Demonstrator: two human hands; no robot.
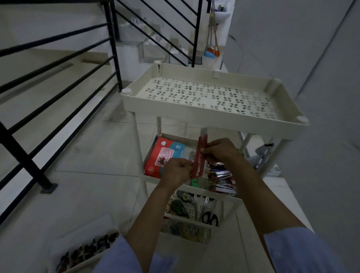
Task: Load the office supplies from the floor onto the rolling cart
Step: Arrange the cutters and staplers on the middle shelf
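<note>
A cream rolling cart (212, 115) with a perforated top tray stands in front of me. Both hands hold a long red utility knife (199, 157) upright above the cart's middle shelf. My left hand (177, 170) grips its lower end. My right hand (219, 149) pinches it higher up. The middle shelf (147, 177) holds a red wipes pack (164, 156) and several red and dark items (222, 179). Below it, another shelf carries tape dispensers (179, 205) and black scissors (210, 217).
A white box of small dark supplies (85, 251) lies on the tiled floor at lower left. A black stair railing (54, 87) runs along the left. A grey stapler-like object (262, 153) sits on the floor behind the cart. Brooms (213, 45) lean far back.
</note>
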